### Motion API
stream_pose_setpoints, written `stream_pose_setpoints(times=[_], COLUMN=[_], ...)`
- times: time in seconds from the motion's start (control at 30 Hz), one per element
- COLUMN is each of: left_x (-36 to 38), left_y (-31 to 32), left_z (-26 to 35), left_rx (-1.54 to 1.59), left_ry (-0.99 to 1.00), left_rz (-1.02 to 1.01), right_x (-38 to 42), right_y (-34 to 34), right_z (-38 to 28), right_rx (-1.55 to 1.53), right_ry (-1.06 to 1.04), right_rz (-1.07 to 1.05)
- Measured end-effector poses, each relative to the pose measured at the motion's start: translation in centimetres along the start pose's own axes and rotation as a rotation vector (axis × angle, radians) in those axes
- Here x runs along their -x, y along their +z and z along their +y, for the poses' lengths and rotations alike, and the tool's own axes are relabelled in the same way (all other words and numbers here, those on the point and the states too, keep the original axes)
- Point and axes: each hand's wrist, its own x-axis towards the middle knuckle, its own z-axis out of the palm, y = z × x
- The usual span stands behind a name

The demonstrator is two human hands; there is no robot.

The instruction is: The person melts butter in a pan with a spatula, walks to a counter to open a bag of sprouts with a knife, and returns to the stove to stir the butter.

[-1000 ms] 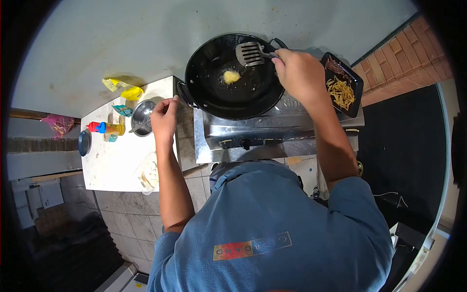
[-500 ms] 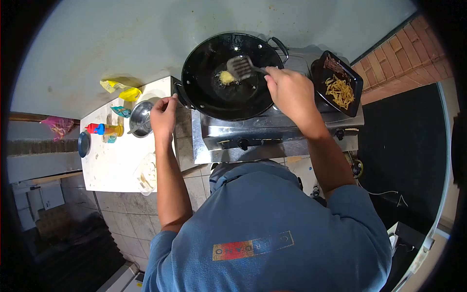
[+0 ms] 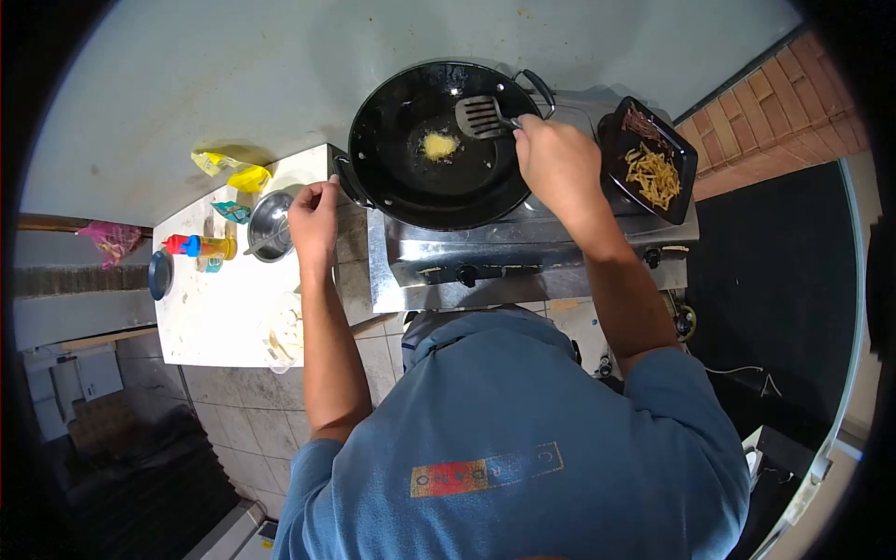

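A wide, round black wok (image 3: 448,201) with loop handles (image 3: 538,90) on opposite sides shows a glossy interior, a small, irregular pale-yellow lump (image 3: 439,146) near its middle, ringed by fine specks. A slotted grey metal spatula (image 3: 480,118) slants inside the rim, its blade just right of the lump, apart from it.

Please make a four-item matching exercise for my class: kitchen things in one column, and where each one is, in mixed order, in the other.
1. Slotted spatula
2. Metal bowl
3. Yellow strips
4. Wok

A. On the black tray
B. Directly on the stove
C. In the right hand
D. On the white table

Pairs: 1-C, 2-D, 3-A, 4-B
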Motion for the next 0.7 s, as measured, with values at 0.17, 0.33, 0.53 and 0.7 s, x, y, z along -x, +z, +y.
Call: stream_pose_setpoints(times=[0.17,0.33,0.53,0.7], left_x=[0.0,0.4,0.2,0.4], left_y=[-0.1,-0.3,-0.9,-1.1], left_z=[-0.2,0.2,-1.1,-0.5], left_rx=[0.009,0.011,0.001,0.013], left_ry=[-0.02,-0.021,-0.03,-0.041], left_rz=[-0.004,-0.025,-0.031,-0.037], right_x=[-0.4,-1.2,-3.5,-5.1], right_y=[0.6,-0.7,-2.1,-2.3], right_z=[-0.8,-1.1,0.1,-0.6], right_rx=[-0.059,-0.093,0.037,0.087], right_ry=[-0.06,-0.073,-0.022,-0.033], right_rz=[-0.043,0.016,-0.029,-0.066])
